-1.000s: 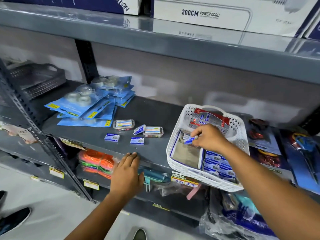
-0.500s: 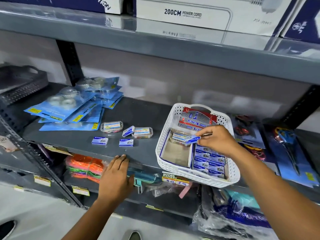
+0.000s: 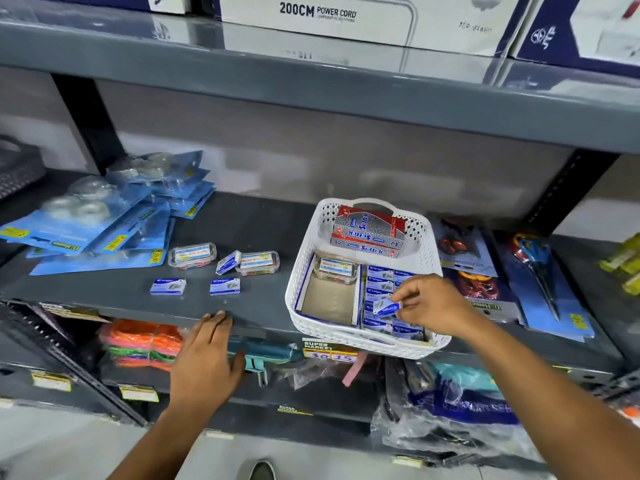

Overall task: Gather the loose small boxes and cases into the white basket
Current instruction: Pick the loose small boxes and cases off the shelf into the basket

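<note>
The white basket stands on the grey shelf, right of centre. Inside lie a red and silver box, a clear case and rows of small blue boxes. My right hand is over the basket's front right part, its fingertips pinching one small blue box. Loose on the shelf to the left are three small blue boxes and two clear cases. My left hand rests flat on the shelf's front edge, holding nothing.
Blue blister packs pile at the shelf's left. Scissors packs lie right of the basket. The upper shelf carries big cartons. Below hang orange bundles and bagged goods. A dark basket sits far left.
My right hand has carried the small blue box from the basket's middle down to its front right corner, over the blue box rows. The left hand has stayed on the shelf edge.
</note>
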